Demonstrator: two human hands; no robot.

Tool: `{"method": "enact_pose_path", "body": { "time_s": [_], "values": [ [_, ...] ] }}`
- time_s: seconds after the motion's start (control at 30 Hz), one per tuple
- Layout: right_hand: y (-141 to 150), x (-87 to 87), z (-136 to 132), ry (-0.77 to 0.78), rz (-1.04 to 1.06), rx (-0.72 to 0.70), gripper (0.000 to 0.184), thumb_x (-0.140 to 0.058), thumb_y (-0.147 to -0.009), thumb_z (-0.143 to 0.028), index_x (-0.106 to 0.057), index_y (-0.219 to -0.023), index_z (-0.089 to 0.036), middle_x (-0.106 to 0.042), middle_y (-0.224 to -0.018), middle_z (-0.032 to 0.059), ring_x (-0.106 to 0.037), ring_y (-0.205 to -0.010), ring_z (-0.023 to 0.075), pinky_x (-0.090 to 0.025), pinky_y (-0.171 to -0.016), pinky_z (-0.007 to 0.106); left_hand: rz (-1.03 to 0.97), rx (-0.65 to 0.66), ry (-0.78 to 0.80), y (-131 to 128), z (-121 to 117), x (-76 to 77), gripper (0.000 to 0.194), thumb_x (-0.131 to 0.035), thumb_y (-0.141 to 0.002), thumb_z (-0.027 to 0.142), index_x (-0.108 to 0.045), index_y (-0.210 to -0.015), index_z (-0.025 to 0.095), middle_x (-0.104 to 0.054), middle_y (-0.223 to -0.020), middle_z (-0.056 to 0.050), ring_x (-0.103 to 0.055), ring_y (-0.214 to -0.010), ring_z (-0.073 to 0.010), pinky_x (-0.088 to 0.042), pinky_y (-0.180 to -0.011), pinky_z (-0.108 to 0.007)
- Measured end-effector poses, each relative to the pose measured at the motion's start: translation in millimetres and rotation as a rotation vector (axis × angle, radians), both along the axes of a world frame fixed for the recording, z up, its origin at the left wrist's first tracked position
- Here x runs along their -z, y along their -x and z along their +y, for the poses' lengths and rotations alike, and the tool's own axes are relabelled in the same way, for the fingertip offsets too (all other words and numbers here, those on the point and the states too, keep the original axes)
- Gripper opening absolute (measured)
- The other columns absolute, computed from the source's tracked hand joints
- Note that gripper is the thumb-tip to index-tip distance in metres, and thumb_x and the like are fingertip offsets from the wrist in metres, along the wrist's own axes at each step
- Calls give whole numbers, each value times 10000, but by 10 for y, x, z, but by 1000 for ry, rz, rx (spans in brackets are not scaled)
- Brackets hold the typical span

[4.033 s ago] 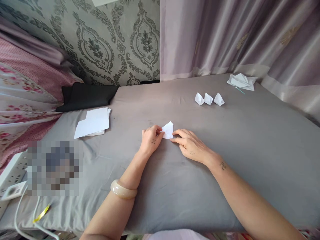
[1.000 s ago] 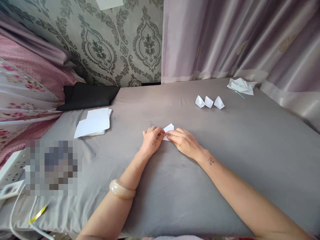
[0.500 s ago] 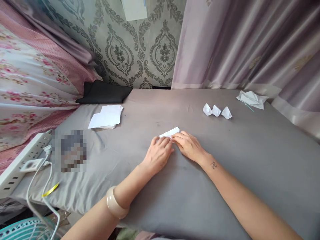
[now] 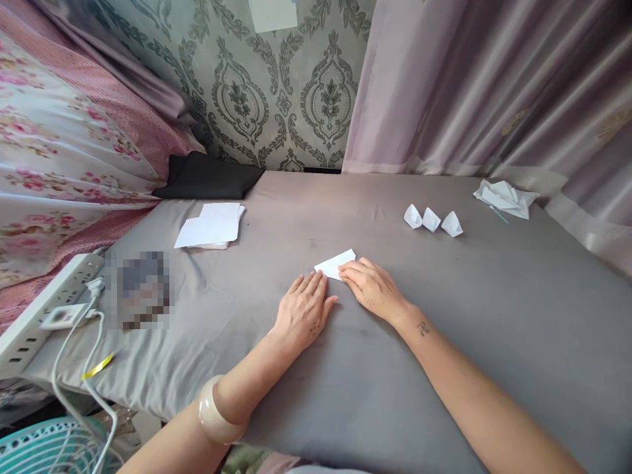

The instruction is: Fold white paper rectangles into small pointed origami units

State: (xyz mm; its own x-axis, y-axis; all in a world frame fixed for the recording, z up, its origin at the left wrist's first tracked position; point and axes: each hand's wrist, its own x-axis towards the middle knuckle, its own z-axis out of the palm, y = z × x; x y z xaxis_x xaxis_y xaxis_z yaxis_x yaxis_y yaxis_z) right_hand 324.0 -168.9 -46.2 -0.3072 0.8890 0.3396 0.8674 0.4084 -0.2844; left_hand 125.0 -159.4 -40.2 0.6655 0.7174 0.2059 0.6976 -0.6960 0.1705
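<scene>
A small piece of folded white paper [image 4: 332,264] lies flat on the grey cloth in front of me, its shape long and slanted. My left hand [image 4: 302,311] is open, palm down, with fingers stretched out and their tips at the paper's lower left edge. At the paper's right end, my right hand [image 4: 371,287] has its fingers bent together and pressed on the paper. The undersides of my right fingers are hidden. A pale bangle [image 4: 217,411] circles my left forearm.
Three small folded white paper shapes [image 4: 431,220] stand in a row, right of centre. White sheets [image 4: 210,227] lie at left, crumpled white paper [image 4: 507,199] at far right. A power strip [image 4: 44,316] with cables and a blue-green fan [image 4: 49,447] are at lower left.
The paper has gone from a wider pointed shape to a narrower folded strip. My left hand has gone from pinching its left side to lying flat with fingers extended. The view has shifted.
</scene>
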Motion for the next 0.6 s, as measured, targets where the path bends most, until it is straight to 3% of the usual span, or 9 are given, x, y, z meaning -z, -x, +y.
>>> {"method": "enact_pose_path", "body": {
  "time_s": [0.1,0.23,0.3,0.47,0.6],
  "values": [
    [-2,19,-5,-5,24,12,232,-437,-955,-180,-667,-979,-202,-692,-1039,55,-541,-855,196,-452,-795,335,-41,-68,24,39,30,-63,369,-373,-968,381,-585,-1180,165,-584,-1322,-136,-536,-1233,-283,-394,-1058,-442],
    [7,42,-5,-13,56,12,230,-442,-954,-188,-668,-993,-206,-687,-1072,56,-544,-882,203,-466,-785,345,-127,-217,172,-28,208,-118,293,-365,-968,331,-630,-943,209,-693,-1012,-91,-640,-956,-245,-505,-809,-368],
    [29,39,-15,-10,65,8,232,-448,-950,-186,-676,-991,-201,-685,-1081,60,-549,-903,208,-474,-794,349,-218,-274,211,-104,332,-91,193,-454,-929,287,-601,-1020,199,-669,-976,-90,-629,-884,-227,-502,-769,-347],
    [74,18,-61,31,124,23,236,-468,-935,-169,-689,-1012,-197,-681,-1086,67,-574,-992,220,-476,-853,368,-334,-193,306,-259,610,16,197,-541,-814,109,-616,-983,177,-619,-948,-76,-601,-767,-172,-497,-794,-330],
    [15,38,-47,63,250,81,220,-499,-923,-173,-694,-1011,-226,-698,-1047,44,-594,-939,200,-478,-830,357,-371,-163,378,-256,750,38,183,-527,-805,109,-643,-920,194,-606,-939,-59,-597,-786,-168,-501,-798,-322]
  ]
}}
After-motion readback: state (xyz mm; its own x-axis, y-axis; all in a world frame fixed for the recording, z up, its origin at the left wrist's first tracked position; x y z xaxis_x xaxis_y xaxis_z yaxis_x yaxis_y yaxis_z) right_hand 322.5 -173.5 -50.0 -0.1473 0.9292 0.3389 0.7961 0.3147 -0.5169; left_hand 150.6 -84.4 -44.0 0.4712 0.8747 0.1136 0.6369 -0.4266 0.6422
